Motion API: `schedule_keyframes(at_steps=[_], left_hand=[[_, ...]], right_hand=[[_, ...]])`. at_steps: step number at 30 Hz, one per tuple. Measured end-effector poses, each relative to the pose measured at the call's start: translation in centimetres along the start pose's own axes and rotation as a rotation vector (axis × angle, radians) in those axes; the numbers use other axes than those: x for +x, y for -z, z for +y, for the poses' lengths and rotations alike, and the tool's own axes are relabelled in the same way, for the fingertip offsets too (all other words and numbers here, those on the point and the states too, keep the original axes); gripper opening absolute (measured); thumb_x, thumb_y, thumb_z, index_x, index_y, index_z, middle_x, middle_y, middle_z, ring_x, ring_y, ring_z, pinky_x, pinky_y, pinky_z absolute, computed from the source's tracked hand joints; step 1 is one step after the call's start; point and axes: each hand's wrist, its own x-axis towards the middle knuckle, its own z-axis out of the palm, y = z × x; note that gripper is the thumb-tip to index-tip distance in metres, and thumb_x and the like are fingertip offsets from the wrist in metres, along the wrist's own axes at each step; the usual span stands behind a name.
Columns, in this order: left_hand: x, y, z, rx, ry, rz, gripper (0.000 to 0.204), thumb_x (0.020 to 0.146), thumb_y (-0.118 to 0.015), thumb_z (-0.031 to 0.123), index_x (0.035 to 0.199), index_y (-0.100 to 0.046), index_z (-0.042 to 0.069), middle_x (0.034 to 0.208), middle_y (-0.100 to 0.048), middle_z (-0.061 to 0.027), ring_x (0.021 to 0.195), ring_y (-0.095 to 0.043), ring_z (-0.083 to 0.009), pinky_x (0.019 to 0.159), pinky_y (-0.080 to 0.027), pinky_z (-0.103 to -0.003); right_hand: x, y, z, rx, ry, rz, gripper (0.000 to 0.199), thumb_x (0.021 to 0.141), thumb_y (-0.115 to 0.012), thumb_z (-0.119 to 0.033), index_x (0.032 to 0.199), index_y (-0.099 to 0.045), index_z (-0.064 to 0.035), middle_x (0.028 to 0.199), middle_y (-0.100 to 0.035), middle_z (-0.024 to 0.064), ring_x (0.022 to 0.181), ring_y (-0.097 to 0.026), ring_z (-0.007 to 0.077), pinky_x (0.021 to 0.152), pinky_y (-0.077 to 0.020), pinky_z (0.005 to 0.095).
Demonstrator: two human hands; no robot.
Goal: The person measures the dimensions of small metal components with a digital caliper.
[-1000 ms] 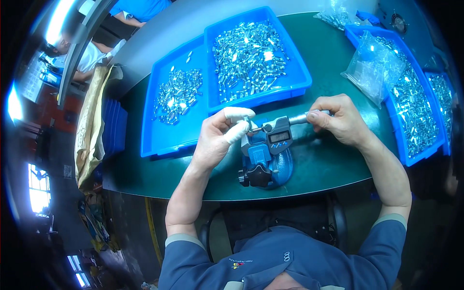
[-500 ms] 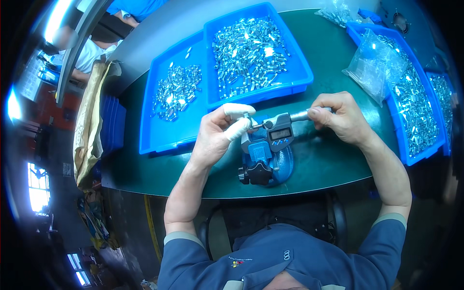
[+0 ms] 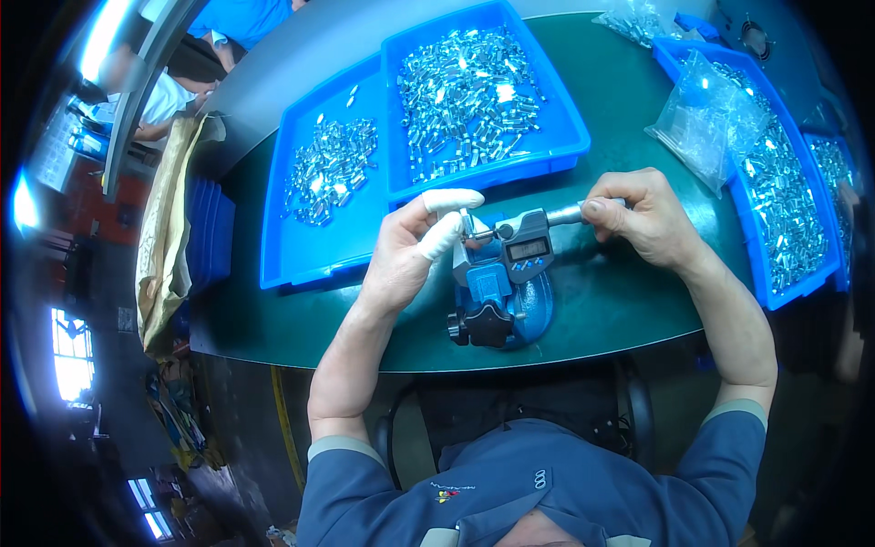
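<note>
A digital micrometer (image 3: 529,248) with a small display is clamped in a blue stand (image 3: 531,310) near the table's front edge. My left hand (image 3: 412,242), with white finger cots on the thumb and index finger, pinches a small shiny metal part (image 3: 468,221) at the micrometer's jaws. Whether both jaws touch the part is too small to tell. My right hand (image 3: 643,217) is closed around the thimble at the micrometer's right end.
Behind my hands stands a blue tray (image 3: 576,150) heaped with small metal parts. Another blue tray (image 3: 273,246) with a smaller pile lies left of it. At right, a clear plastic bag (image 3: 697,128) rests on a long filled bin (image 3: 775,299). Other people sit at far left.
The index finger of my left hand has lifted and straightened slightly, and its thumb has shifted a little left. My right hand stays on the thimble, its fingers slightly turned.
</note>
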Motion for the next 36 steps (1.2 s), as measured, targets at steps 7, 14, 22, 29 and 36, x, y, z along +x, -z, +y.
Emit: schedule_keyframes(at_steps=[7,14,22,29,36], left_hand=[[-0.09,0.03,0.14,0.008,0.022,-0.001,0.032,0.095,-0.064,0.022,0.118,-0.063,0.0,0.094,-0.069,-0.0086,0.086,-0.066,-0.0143,0.08,-0.054,-0.029],[-0.01,-0.09,0.45,-0.004,0.035,-0.003,0.029,0.093,-0.065,0.016,0.117,-0.064,0.0,0.094,-0.069,-0.0092,0.086,-0.066,-0.015,0.08,-0.054,-0.03],[0.05,-0.03,0.32,-0.015,0.023,0.017,0.027,0.092,-0.066,0.014,0.116,-0.064,0.0,0.095,-0.069,-0.0094,0.085,-0.067,-0.0158,0.08,-0.054,-0.03],[-0.07,-0.26,0.6,-0.024,0.0,0.018,0.027,0.092,-0.066,0.013,0.116,-0.064,0.0,0.097,-0.069,-0.0087,0.086,-0.067,-0.0154,0.081,-0.054,-0.03],[-0.3,-0.52,0.84,-0.012,0.019,0.054,0.027,0.092,-0.066,0.013,0.116,-0.064,0.0,0.097,-0.069,-0.0086,0.087,-0.066,-0.0149,0.081,-0.054,-0.03]], right_hand=[[-0.03,-0.05,-0.15,0.011,-0.001,-0.004,0.029,0.093,-0.064,-0.025,0.08,-0.067,0.0006,0.064,-0.061,0.0038,0.059,-0.061,0.0108,0.055,-0.0455,0.0242],[-0.16,0.16,-0.19,-0.013,-0.012,-0.007,0.028,0.093,-0.064,-0.025,0.082,-0.068,0.0008,0.065,-0.062,0.0039,0.06,-0.061,0.0109,0.055,-0.0455,0.0241],[-0.06,0.0,-0.53,-0.009,-0.014,-0.015,0.025,0.092,-0.065,-0.024,0.085,-0.07,-0.0006,0.068,-0.065,0.0031,0.064,-0.06,0.009,0.059,-0.0435,0.024],[-0.26,-0.08,-0.61,0.034,-0.019,-0.011,0.024,0.092,-0.065,-0.024,0.087,-0.07,-0.0005,0.072,-0.066,0.0029,0.068,-0.059,0.0085,0.061,-0.0437,0.0237],[-0.34,-0.16,-0.88,0.056,-0.007,-0.016,0.024,0.092,-0.066,-0.024,0.089,-0.069,-0.0002,0.073,-0.066,0.0024,0.069,-0.058,0.0077,0.063,-0.0445,0.0237]])
